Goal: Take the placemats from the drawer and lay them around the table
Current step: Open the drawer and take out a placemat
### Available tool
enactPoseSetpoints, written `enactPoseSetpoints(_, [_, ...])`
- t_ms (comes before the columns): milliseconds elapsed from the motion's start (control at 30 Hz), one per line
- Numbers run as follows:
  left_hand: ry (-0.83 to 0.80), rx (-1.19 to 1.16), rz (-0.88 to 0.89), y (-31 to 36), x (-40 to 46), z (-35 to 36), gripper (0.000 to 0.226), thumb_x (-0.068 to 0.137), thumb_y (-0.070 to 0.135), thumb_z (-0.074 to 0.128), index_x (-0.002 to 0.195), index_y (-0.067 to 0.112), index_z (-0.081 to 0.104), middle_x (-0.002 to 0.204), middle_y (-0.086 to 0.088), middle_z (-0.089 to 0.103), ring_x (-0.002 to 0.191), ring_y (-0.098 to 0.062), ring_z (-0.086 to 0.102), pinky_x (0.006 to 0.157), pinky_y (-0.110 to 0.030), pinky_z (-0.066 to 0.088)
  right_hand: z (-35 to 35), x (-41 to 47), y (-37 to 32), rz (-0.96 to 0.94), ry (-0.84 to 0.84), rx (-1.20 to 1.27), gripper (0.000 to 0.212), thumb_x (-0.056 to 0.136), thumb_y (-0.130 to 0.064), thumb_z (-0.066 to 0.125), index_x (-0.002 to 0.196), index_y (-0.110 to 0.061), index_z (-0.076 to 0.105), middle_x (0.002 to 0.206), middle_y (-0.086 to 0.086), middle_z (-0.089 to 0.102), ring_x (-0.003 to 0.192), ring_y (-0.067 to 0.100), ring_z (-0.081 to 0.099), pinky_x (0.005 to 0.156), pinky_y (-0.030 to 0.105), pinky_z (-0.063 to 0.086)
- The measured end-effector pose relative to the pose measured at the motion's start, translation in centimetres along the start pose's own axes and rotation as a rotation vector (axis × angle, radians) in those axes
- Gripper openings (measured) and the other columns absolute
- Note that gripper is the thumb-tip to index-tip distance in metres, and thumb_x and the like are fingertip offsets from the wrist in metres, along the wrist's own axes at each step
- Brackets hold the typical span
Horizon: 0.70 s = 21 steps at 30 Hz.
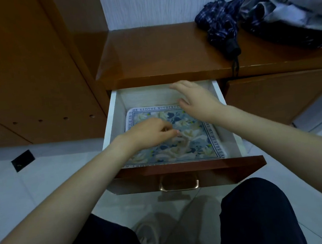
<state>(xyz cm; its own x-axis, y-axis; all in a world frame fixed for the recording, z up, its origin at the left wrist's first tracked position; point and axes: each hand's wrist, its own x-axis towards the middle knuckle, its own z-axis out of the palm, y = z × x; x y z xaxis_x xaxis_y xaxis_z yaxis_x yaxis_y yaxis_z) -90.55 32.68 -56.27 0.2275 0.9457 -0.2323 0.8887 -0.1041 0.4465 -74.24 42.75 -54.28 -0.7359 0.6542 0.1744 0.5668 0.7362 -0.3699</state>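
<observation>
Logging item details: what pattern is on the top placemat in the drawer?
Blue and cream floral print, with a border of dark printed lettering, on the placemat; the head view shows it.

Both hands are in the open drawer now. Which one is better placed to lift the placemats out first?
Probably the left hand: it rests on the floral placemats. The right hand hovers open over their far edge.

Count, what I see from above:
1 open white-lined wooden drawer (pixel 217 91) w/ 1 brass pull handle (pixel 179 186); 1 blue-and-cream floral placemat (pixel 189 138) showing on top, can't tell if more lie under it; 2 hands of mine, left hand (pixel 149 132) & right hand (pixel 195 96); 1 folded dark plaid umbrella (pixel 219 22); 1 black rectangular floor plate (pixel 23 160).
</observation>
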Motion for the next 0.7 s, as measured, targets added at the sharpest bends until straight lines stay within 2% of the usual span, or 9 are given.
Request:
enactPoseSetpoints(100, [-0.039,0.019,0.004,-0.2,1.8,-0.1,0.036,0.091,0.055,0.048,0.078,0.023,0.059,0.077,0.001,0.061,0.069,-0.014,0.055,0.065,-0.036,0.043,0.2,-1.7,0.9,0.238,-0.148,0.106,0.043,0.099,-0.017,0.043,0.142,-0.018,0.04,0.146,0.006,0.041,0.119,0.027,0.052,0.092,0.035,0.046])
enactPoseSetpoints(167, [-0.086,0.017,0.037,0.2,2.6,0.3,0.036,0.088,0.056,0.052,0.098,0.023,0.066,0.098,0.005,0.065,0.086,-0.012,0.059,0.077,-0.034,0.049,0.1,-2.3,1.3,0.307,-0.286,0.172,0.045,0.098,-0.015,0.046,0.142,-0.018,0.04,0.145,0.006,0.043,0.119,0.027,0.054,0.095,0.035,0.046])
enactPoseSetpoints(233, [-0.135,0.001,0.093,0.9,3.2,1.1,0.039,0.087,0.054,0.057,0.112,0.026,0.063,0.114,0.008,0.061,0.099,-0.009,0.056,0.084,-0.03,0.046,-0.4,-3.0,1.7,0.243,-0.538,0.112,0.047,0.094,-0.015,0.052,0.14,-0.021,0.043,0.137,0.0,0.05,0.12,0.019,0.052,0.096,0.03,0.044])
enactPoseSetpoints(300, [-0.195,-0.03,0.141,1.6,3.6,1.9,0.042,0.085,0.053,0.06,0.118,0.027,0.062,0.122,0.009,0.055,0.107,-0.009,0.052,0.089,-0.028,0.042,-1.0,-4.0,1.7,0.173,-0.783,0.007,0.052,0.089,-0.022,0.062,0.137,-0.027,0.045,0.125,-0.006,0.055,0.104,0.014,0.057,0.086,0.029,0.047])
enactPoseSetpoints(400, [-0.272,-0.044,0.203,2.0,4.2,3.1,0.044,0.084,0.052,0.063,0.118,0.024,0.063,0.121,0.003,0.052,0.109,-0.015,0.052,0.096,-0.037,0.042,-1.7,-5.4,1.9,0.112,-0.94,-0.134,0.077,0.077,-0.032,0.072,0.144,-0.031,0.033,0.126,-0.002,0.057,0.102,0.015,0.059,0.085,0.032,0.052])
enactPoseSetpoints(467, [-0.306,-0.067,0.213,2.1,4.3,3.6,0.046,0.084,0.052,0.064,0.119,0.022,0.062,0.119,-0.002,0.052,0.106,-0.02,0.052,0.094,-0.043,0.043,-2.2,-5.8,2.2,0.087,-0.985,-0.159,0.085,0.076,-0.03,0.072,0.148,-0.031,0.027,0.131,-0.005,0.053,0.104,0.01,0.055,0.084,0.023,0.049])
enactPoseSetpoints(500, [-0.306,-0.072,0.219,2.1,4.3,3.8,0.047,0.084,0.052,0.064,0.12,0.023,0.061,0.118,-0.004,0.051,0.105,-0.021,0.052,0.093,-0.044,0.043,-2.4,-6.0,2.3,0.078,-0.979,-0.16,0.084,0.076,-0.028,0.073,0.147,-0.032,0.03,0.132,-0.007,0.052,0.104,0.009,0.054,0.083,0.022,0.047])
enactPoseSetpoints(600, [-0.275,-0.076,0.244,1.8,4.3,4.1,0.045,0.083,0.052,0.064,0.12,0.024,0.061,0.117,-0.005,0.052,0.105,-0.02,0.052,0.093,-0.043,0.042,-2.0,-6.7,2.4,0.044,-0.814,-0.171,0.056,0.077,-0.027,0.073,0.128,-0.039,0.055,0.118,-0.008,0.063,0.102,0.015,0.062,0.081,0.026,0.049])
enactPoseSetpoints(700, [-0.267,-0.107,0.23,1.2,4.2,4.5,0.043,0.083,0.053,0.064,0.118,0.028,0.062,0.12,0.001,0.051,0.109,-0.016,0.05,0.097,-0.041,0.042,-1.1,-7.5,2.7,-0.008,-0.738,-0.228,0.05,0.079,-0.027,0.069,0.127,-0.036,0.056,0.116,-0.007,0.063,0.102,0.016,0.062,0.081,0.029,0.051])
